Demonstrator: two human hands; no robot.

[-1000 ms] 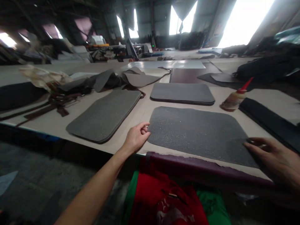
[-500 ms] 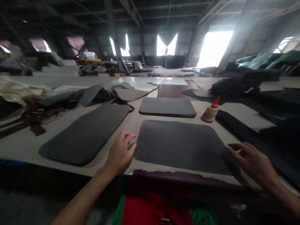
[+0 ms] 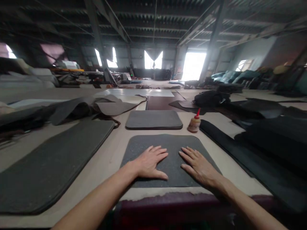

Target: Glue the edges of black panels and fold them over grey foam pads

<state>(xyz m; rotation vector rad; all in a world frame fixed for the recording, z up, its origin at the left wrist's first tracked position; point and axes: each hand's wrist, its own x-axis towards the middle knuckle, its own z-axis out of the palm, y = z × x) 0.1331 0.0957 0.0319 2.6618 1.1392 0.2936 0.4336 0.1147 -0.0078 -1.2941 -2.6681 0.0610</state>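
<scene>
A dark grey sheet with rounded corners [image 3: 172, 143] lies flat on the table right in front of me. My left hand [image 3: 151, 163] rests palm down on its left half, fingers spread. On the right half lies my right hand [image 3: 198, 164], also flat with its fingers apart. Neither hand grips anything. Just beyond the sheet sits a stack of similar grey panels [image 3: 153, 119]. A glue bottle with a red nozzle [image 3: 194, 123] stands upright to the right of that stack.
A long stack of grey panels [image 3: 59, 156] lies at the left. Dark material [image 3: 230, 147] runs along the right side. Crumpled grey sheets [image 3: 112, 105] and a brown sheet [image 3: 163, 102] lie farther back on the pale table [image 3: 107, 159].
Both hands have moved inward from beside the sheet's left and right edges and now lie flat on top of it. The view has shifted, and the sheet appears slightly lower.
</scene>
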